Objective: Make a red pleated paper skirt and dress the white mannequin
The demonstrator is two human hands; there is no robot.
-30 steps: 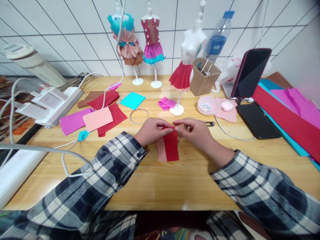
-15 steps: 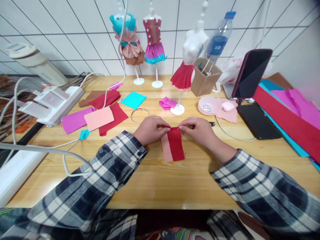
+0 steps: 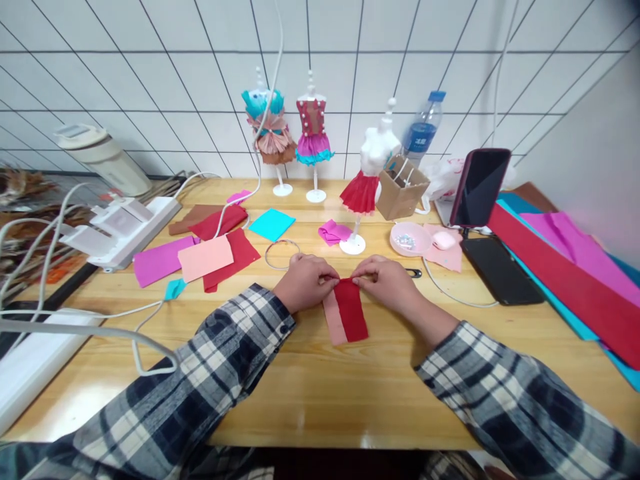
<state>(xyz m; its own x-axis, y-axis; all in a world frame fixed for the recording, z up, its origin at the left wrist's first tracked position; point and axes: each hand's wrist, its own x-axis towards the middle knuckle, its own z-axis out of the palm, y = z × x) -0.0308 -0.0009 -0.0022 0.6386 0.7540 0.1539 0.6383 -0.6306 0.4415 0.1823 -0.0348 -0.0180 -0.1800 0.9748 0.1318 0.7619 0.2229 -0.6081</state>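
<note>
Between my hands hangs a small piece of red crepe paper point(image 3: 352, 311) with a pale pink strip point(image 3: 335, 323) along its left side. My left hand point(image 3: 306, 283) pinches its top left corner between thumb and finger. The top right corner is pinched by my right hand point(image 3: 384, 283). Along the top edge the red paper looks folded or gathered into a narrow band. A black-ended tool point(image 3: 414, 273) lies partly hidden behind my right hand. Beyond the hands stands a white mannequin point(image 3: 377, 152) wearing a red pleated skirt point(image 3: 360, 192).
Two dressed mannequins point(image 3: 313, 130) stand near the tiled wall. Left lie a pink paper piece point(image 3: 206, 259), a turquoise square point(image 3: 273, 225) and a wire ring point(image 3: 283, 255). Right are a pink bead dish point(image 3: 411, 240), a cardboard box point(image 3: 403, 190) and a black phone point(image 3: 501, 271). Cables cross the left side.
The head view has tilted up, so everything sits lower in the picture. My fingertips have come slightly closer together along the paper's top edge; both still pinch it.
</note>
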